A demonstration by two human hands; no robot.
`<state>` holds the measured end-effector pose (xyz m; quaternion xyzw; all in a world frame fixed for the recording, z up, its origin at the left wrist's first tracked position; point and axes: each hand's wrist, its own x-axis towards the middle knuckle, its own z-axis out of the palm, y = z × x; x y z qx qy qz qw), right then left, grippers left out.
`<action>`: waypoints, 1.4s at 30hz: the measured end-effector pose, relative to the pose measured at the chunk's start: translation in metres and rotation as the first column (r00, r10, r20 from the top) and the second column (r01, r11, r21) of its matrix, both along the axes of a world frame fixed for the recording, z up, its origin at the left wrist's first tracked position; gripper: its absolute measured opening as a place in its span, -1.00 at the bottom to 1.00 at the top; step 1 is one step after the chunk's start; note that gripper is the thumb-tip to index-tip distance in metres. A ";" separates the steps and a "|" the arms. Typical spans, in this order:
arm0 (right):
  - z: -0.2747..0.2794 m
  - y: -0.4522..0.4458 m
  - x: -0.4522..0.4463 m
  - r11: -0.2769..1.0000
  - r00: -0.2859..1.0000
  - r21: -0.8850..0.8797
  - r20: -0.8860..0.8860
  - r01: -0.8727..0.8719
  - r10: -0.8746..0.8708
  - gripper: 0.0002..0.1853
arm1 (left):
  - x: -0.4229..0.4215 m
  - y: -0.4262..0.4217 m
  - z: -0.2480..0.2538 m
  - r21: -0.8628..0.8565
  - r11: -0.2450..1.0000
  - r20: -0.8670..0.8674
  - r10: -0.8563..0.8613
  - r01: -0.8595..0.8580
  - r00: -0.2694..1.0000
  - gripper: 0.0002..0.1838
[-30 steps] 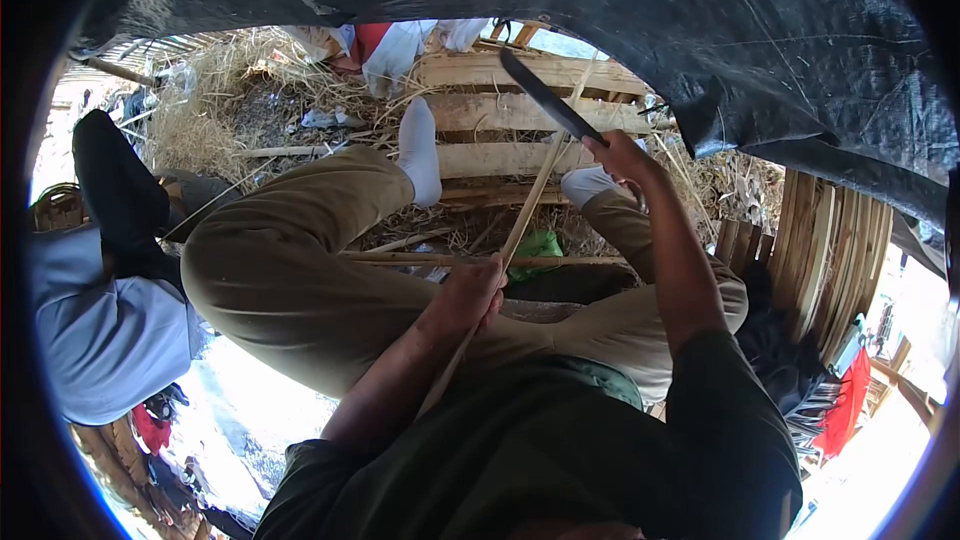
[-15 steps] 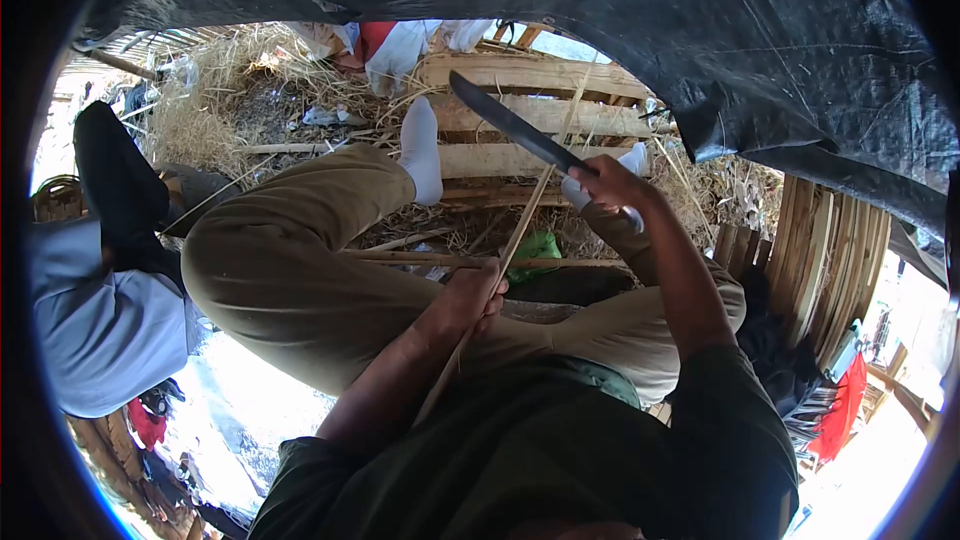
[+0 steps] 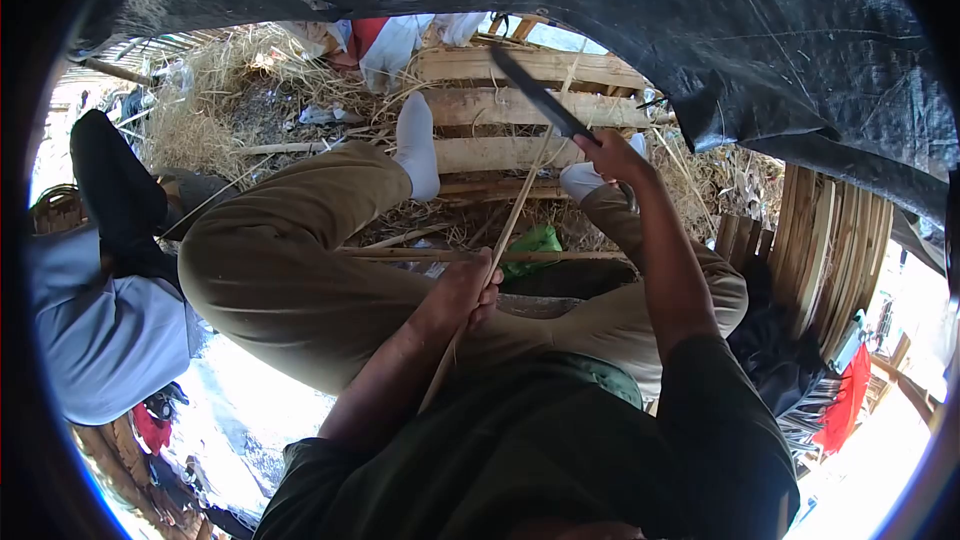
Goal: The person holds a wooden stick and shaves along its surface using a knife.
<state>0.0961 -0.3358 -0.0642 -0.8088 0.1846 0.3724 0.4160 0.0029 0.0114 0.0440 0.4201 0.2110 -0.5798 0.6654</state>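
My left hand [image 3: 466, 292] is closed round a long thin wooden strip [image 3: 525, 192] in front of my lap. The strip slants from near my chest up and to the right, past the planks. My right hand [image 3: 612, 157] grips the handle end of a long dark blade [image 3: 540, 97], which points up and to the left. The blade's lower part lies close to the strip's upper part; whether they touch I cannot tell. Another strip [image 3: 400, 254] lies crosswise beyond my left hand, near a green plastic piece [image 3: 533, 248].
Wooden planks [image 3: 500, 155] and dry straw [image 3: 205, 125] lie beyond my feet. Black sheeting [image 3: 800, 50] hangs overhead. A bundle of wooden slats [image 3: 830, 250] stands at the right, near a red cloth [image 3: 848, 400]. Another person's light-clad leg [image 3: 115, 340] is at the left.
The blade first swung down and left, then rose again with my right hand. My left hand has shifted slightly left along with the strip, still holding it.
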 end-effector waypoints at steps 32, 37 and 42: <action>0.032 0.022 -0.007 0.942 0.965 -0.298 0.158 -0.155 0.209 -0.46 | 0.002 -0.006 0.005 0.226 0.954 0.216 -0.246 0.197 0.945 -0.49; 0.046 0.033 -0.025 0.954 0.943 -0.140 0.170 -0.264 0.286 -0.47 | -0.002 -0.007 0.008 0.284 0.941 0.240 -0.255 0.183 0.937 -0.50; 0.033 0.022 -0.006 0.952 0.977 -0.280 0.133 -0.122 0.164 -0.47 | -0.002 -0.009 0.005 0.305 0.942 0.278 -0.230 0.142 0.933 -0.49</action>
